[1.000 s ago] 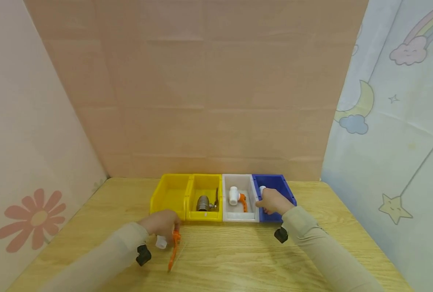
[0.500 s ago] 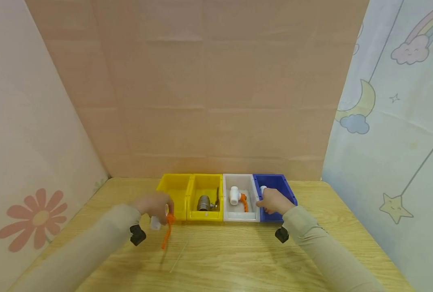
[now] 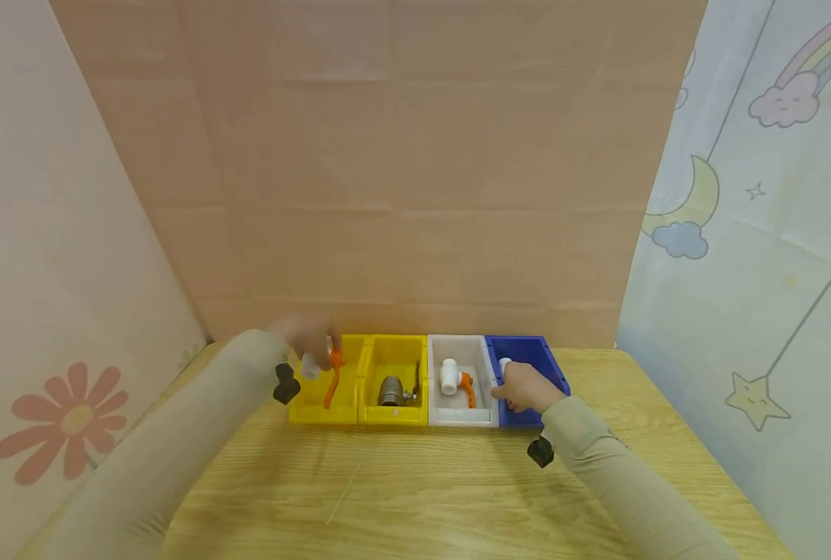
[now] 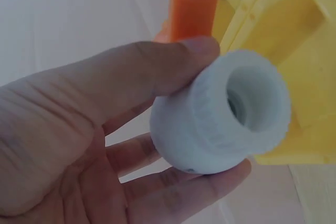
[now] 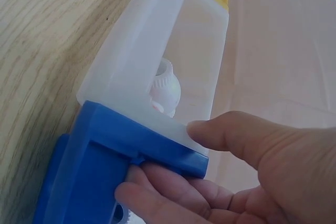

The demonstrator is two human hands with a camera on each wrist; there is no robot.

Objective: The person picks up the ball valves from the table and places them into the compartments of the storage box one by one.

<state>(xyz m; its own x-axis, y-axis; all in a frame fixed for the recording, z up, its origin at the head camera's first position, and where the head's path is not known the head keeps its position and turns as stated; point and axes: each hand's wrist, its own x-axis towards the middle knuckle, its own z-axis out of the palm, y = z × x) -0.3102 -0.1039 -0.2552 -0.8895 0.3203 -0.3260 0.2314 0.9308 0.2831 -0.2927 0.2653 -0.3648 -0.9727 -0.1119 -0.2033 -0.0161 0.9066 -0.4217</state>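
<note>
In the left wrist view my left hand (image 4: 105, 98) grips a white plastic ball valve (image 4: 205, 124), its round socket facing the camera. Its orange lever handle (image 3: 333, 381) hangs over the leftmost yellow bin (image 3: 323, 414) in the head view, where my left hand (image 3: 307, 339) is blurred. My right hand (image 3: 525, 385) pinches the wall between the white bin (image 3: 463, 417) and the blue bin (image 5: 105, 145). Its thumb lies at the white rim and its other fingers reach inside the blue bin. Part of a white piece (image 3: 503, 363) shows in the blue bin beside that hand.
Another white valve (image 3: 449, 376) with an orange handle lies in the white bin. A metal valve (image 3: 390, 390) occupies the second yellow bin (image 3: 394, 350). The bins stand in a row before a brown backdrop (image 3: 415, 194). A thin pale strip (image 3: 343, 495) lies on the wooden table (image 3: 457, 498).
My left hand has lifted the ball valve from low over the table, in front of the bins, up and away to above the leftmost yellow bin. My right hand has stayed in place.
</note>
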